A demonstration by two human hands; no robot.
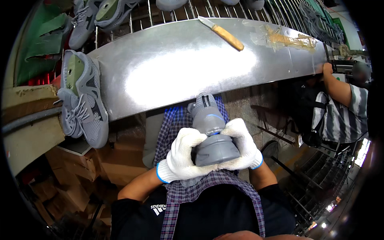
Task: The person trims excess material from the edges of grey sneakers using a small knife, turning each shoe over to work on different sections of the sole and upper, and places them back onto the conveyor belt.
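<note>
Both gloved hands, left hand (182, 154) and right hand (242, 146), grip grey shoe (210, 132) at frame centre, pressing sole on; next likely needs firm squeezing around the edge.

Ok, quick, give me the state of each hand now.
Left hand: closed on the grey shoe, gripping its heel end.
Right hand: closed on the same grey shoe from the other side.

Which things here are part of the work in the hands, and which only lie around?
In hand:
- grey shoe, gripped by both gloved hands
- left hand
- right hand

Lying about:
- knife with wooden handle, on the metal table
- grey shoes at the table's left end
- cardboard boxes
</note>
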